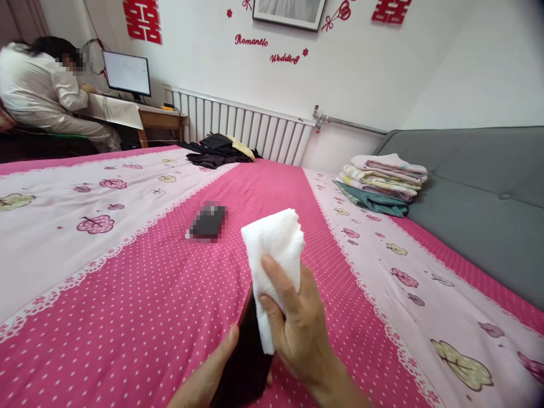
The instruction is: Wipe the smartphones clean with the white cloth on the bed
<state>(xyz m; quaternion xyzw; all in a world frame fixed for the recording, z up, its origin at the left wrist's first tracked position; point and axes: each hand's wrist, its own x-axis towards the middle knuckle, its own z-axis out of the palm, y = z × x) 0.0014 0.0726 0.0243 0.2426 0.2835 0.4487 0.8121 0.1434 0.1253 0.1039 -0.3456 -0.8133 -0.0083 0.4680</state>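
Note:
My right hand (300, 323) is closed around a folded white cloth (272, 249), pressing it against the upper part of a flat black object (246, 357). That black object is held from below by my left hand (208, 374), thumb along its left edge. Both hands hover over the pink dotted bedspread (148, 306) near the front. A small dark item (208, 222), blurred out, lies on the bedspread just beyond the cloth.
A stack of folded towels (382, 181) sits at the bed's right side by a grey padded headboard (480, 198). Dark clothes (216, 150) lie at the far edge before a white radiator (246, 127). A person in white (42, 90) sits at a desk with a monitor (126, 73).

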